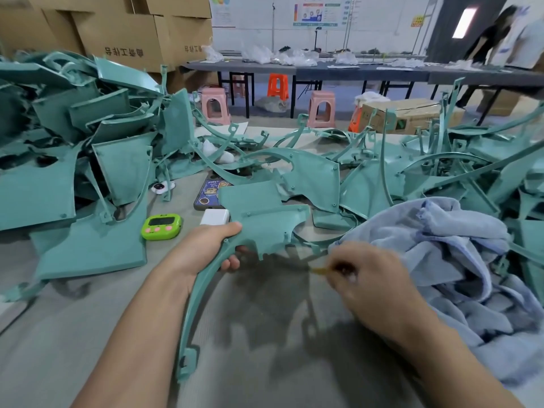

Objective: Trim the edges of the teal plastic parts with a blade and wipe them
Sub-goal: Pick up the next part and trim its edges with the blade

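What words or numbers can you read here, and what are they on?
Cardboard boxes: upside-down Chinese print, perhaps "电子工作台".
Phone case: small lettering, too blurred to read.
Wall posters: too blurred to read.
Yellow wall sign: too blurred to read.
Green timer: no digits showing.

Across the bench teal moulded plastic parts heap at nine o'clock, a pale blue rumpled cloth at four, a lime-green timer with pink buttons at ten by a dark blue cartoon-printed phone case, pink plastic stools and an orange plastic stool at twelve.
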